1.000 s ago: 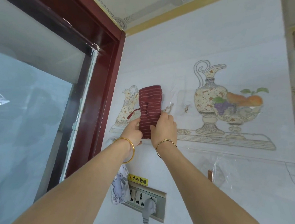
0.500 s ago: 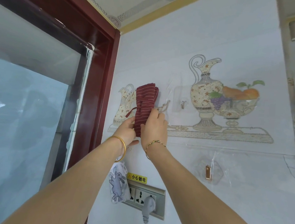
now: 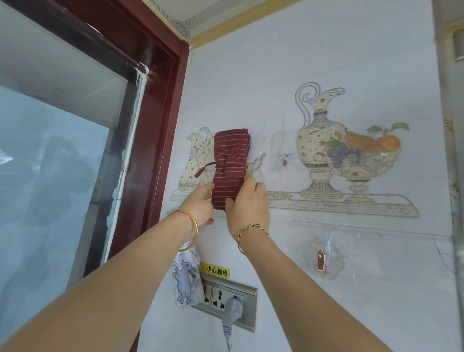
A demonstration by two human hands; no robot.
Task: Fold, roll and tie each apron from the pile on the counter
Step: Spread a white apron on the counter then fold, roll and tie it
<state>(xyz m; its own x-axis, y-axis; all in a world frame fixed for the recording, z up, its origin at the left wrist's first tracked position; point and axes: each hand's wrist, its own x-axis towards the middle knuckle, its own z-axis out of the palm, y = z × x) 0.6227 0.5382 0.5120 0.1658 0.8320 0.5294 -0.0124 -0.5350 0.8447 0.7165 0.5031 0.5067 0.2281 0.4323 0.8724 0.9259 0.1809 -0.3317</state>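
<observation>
1. Both hands hold a rolled, tied apron (image 3: pixel 230 170) upright against the kitchen wall (image 3: pixel 345 59). Its long axis is vertical and most of the roll stands above the fingers.
2. The left hand (image 3: pixel 200 205) pinches the lower left edge with its thumb in front and its other fingers hidden behind. The right hand (image 3: pixel 250 205) curls round the lower right edge.
3. The tie (image 3: pixel 205 169) cinches the roll at mid-height, with a loose end trailing off to the left.
4. A clear adhesive hook (image 3: pixel 284 160) sits just beside the roll on its right, level with the tie, and the right hand is the nearer one. If the bundle is meant to hang there, the tie is on the far side, so the roll would probably need turning.
5. By count — one apron, two hands gripping it, two wall hooks with the second hook (image 3: pixel 320 262) lower and well apart, and one socket panel (image 3: pixel 226 300) with one plug (image 3: pixel 233 306) in it. No pile or counter is in view, so this apron looks finished — how many remain cannot be judged.
</observation>
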